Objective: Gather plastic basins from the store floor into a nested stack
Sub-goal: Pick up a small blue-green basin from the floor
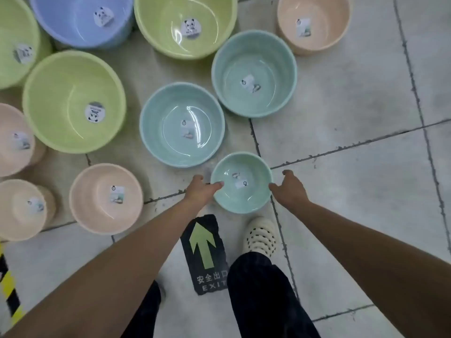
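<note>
- Floor of pale grey square tiles, mottled and scuffed, with a dull sheen.
- Dark grout lines between the tiles, chipped and uneven.
- Beige, coarser-looking patch of floor at upper left.
- Black rectangular floor sticker with worn edges, a pale green arrow, Chinese characters and "EXIT".
- Yellow-and-black striped hazard tape at the lower left edge.

Glossy, smooth plastic is seen in the small teal round basin; matt, scuffed grey floor tiles and paper labels are noted.
</note>
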{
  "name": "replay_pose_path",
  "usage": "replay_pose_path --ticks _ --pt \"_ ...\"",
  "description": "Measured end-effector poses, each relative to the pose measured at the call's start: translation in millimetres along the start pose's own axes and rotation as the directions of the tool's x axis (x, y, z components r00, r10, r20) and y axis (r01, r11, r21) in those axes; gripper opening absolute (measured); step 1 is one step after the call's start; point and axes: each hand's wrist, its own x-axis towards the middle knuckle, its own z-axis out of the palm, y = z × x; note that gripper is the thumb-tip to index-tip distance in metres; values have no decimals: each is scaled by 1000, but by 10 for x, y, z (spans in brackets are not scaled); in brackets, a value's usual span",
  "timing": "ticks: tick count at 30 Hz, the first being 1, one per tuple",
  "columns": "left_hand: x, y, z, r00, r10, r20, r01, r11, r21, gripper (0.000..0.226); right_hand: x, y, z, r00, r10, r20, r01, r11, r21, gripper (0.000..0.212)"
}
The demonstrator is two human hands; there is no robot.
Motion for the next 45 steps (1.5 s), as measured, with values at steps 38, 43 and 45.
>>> replay_pose_path --ticks 38,43,45 --pt "-2013 -2441 -4618 938 -31 -345 -173 820 -545 17 -3425 -4360 1828 800 -411 438 584 700 -411 45" --pt "-1766 -2997 -5073 894 -85 -440 -160 857 -490 24 -3465 -4682 2590 782 -444 436 623 540 -567 39" --pt "-1572 -3154 -5186 883 -93 -459 -147 876 -460 22 -3361 -4721 2865 788 -443 428 612 485 -625 44"
